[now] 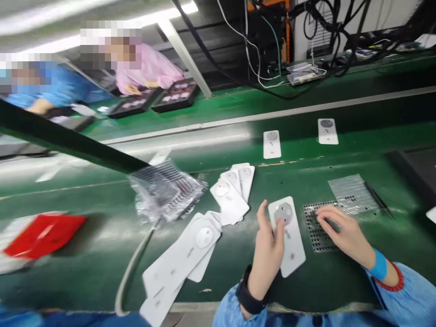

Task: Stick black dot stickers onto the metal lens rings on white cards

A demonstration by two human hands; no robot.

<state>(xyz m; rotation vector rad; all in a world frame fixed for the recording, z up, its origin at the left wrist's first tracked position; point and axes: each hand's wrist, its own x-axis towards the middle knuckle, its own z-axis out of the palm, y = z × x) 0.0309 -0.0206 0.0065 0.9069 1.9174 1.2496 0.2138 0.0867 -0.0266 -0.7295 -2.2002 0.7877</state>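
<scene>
A white rounded panel (pixel 293 245) with a grey disc near its far end lies tilted on the green bench in front of me. My left hand (pixel 269 247) is at its left edge, thumb over the panel, forefinger raised, the two apart. To the right lies a clear sheet (pixel 322 245) dotted with rows of small black pieces. Over its upper part, my right hand (pixel 335 225) has thumb and forefinger drawn together; whatever is between the tips is too small to make out. Beyond it are a paler clear sheet (pixel 352 190) and dark tweezers (pixel 379 200).
Similar white panels lie in an overlapping pile (pixel 177 263) and a fanned stack (pixel 235 190) to the left. A clear plastic bag (pixel 166 190), a red packet (pixel 46 234) and a grey tube (pixel 134 268) are further left. Two panels lie on the far strip; co-workers sit across.
</scene>
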